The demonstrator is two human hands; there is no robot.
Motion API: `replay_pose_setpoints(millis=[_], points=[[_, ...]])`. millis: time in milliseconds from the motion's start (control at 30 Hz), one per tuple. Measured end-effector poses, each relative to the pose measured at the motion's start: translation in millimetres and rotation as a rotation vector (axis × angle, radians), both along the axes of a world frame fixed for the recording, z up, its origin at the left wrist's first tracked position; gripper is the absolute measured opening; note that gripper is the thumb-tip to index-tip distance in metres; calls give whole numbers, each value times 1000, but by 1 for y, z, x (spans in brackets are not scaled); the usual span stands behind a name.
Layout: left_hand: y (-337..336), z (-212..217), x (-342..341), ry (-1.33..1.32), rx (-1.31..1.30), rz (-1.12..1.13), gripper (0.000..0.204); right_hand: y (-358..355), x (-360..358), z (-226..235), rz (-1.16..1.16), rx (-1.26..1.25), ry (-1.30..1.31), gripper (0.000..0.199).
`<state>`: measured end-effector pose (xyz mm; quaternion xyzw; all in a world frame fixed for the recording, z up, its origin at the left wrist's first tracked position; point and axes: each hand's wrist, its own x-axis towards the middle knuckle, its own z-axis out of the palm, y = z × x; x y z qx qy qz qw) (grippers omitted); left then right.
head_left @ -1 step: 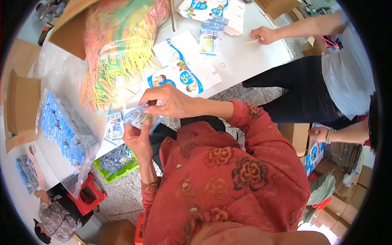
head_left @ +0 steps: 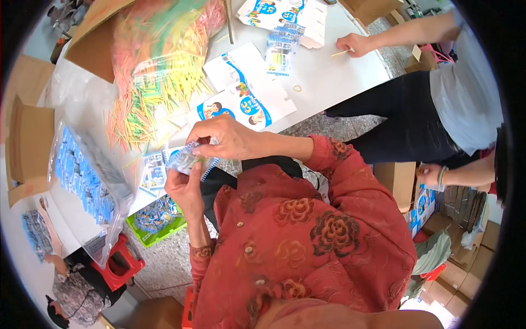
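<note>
Between both hands is a small clear plastic packet (head_left: 184, 157) with blue-striped edges, held above the table's near edge. My left hand (head_left: 186, 189) pinches it from below with thumb and fingers. From above, my right hand (head_left: 227, 137) is closed on the packet's upper part, thumb against fingertips. What lies inside the packet is hard to make out. Just left of it, similar blue-and-white packets (head_left: 153, 171) lie on the table. Beyond my hands is a flat white-and-blue printed carton (head_left: 257, 104).
A clear bag spills thin pink, green and yellow sticks (head_left: 148, 98) across the table. Blue packets fill another bag (head_left: 82, 175) at left; a green crate (head_left: 156, 236) stands below. At right, a co-worker's hand (head_left: 355, 45) holds a thin stick near a rubber band (head_left: 297, 88).
My hands keep their grip on the packet, almost unmoved. At the right, the co-worker's lower hand has shifted slightly.
</note>
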<state>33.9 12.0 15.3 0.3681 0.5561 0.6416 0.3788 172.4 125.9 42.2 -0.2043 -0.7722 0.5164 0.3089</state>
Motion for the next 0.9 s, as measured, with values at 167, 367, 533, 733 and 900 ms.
replay_pose_setpoints(millis=[167,367,533,733,900], points=[[3,1,-2,15,-37,-20,19,-3,6,-5,68,-120,27,26],[14,5,9,-45,-3,0,12,3,16,-11,24,-17,-108,29],[36,-13,12,74,-34,-185,13,21,44,-15,-7,-102,-129,27],[105,-4,50,98,-63,-427,10,50,90,-20,-253,-137,-74,20],[171,-16,89,286,-9,-537,11,79,135,-28,-427,-78,-82,18]])
